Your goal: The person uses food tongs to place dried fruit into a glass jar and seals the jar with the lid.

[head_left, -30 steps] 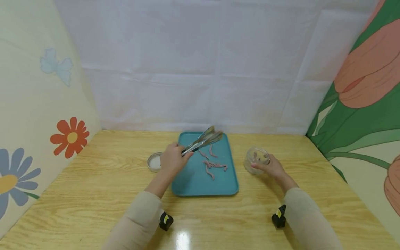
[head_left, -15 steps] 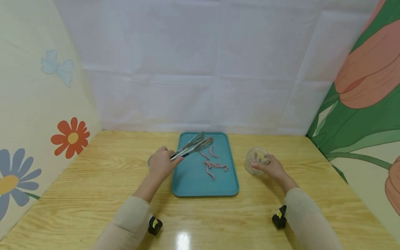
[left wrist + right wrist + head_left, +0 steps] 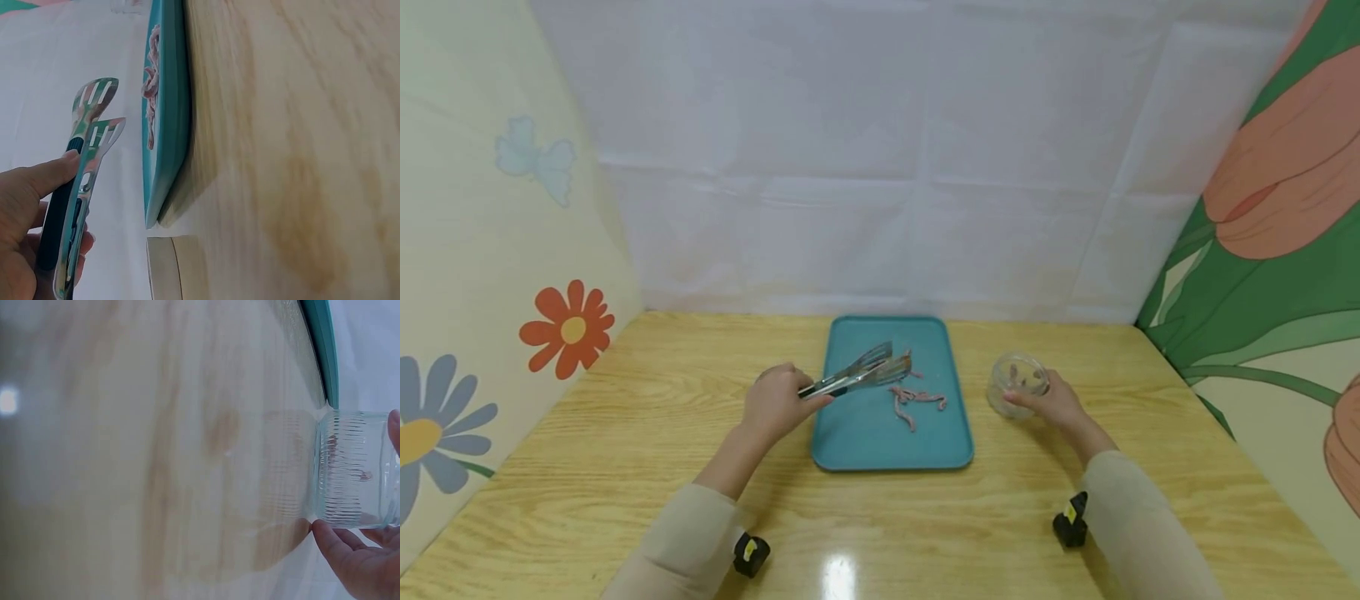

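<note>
Lining the jar [image 3: 369, 453], ribs [image 3: 344, 487] show clearly only in right wrist view

a: head view, light?
b: even, muted, diffuse; one white glare spot [image 3: 839, 577] on the surface [image 3: 925, 533], near edge; soft shadows beside both sleeves [image 3: 677, 537].
a: left wrist view?
b: dim, greyish; grain on the surface blurred; soft shadow beside the tray [image 3: 172, 100].
a: right wrist view?
b: hazy, low contrast; small bright spot [image 3: 7, 401] at left edge; shadow and faint reflection beside the glass jar [image 3: 342, 472].
</note>
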A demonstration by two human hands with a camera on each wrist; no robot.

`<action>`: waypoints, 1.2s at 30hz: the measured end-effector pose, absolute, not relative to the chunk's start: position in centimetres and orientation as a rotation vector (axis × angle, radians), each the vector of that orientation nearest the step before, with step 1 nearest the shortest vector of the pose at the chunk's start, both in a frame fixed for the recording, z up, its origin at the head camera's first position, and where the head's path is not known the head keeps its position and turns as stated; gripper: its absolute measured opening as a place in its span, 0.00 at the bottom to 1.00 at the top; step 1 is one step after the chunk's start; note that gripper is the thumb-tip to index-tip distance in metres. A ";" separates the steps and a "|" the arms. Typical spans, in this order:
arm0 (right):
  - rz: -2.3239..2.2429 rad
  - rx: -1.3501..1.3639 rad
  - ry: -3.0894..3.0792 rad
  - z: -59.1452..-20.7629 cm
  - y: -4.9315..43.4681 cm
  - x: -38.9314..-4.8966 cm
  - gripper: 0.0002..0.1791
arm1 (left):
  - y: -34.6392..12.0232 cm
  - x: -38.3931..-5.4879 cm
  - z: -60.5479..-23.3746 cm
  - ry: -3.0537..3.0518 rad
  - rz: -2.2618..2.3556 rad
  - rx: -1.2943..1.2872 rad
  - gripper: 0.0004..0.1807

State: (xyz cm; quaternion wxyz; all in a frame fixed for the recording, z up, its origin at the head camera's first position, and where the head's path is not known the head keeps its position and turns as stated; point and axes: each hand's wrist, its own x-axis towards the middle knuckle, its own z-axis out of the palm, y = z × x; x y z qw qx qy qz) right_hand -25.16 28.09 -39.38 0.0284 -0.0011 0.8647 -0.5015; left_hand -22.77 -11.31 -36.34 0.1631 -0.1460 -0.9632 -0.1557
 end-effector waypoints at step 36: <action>-1.526 0.035 2.669 -39.5 28.1 -25.3 0.44 | -10.6 -21.6 -37.3 -2.851 -0.368 -0.501 0.20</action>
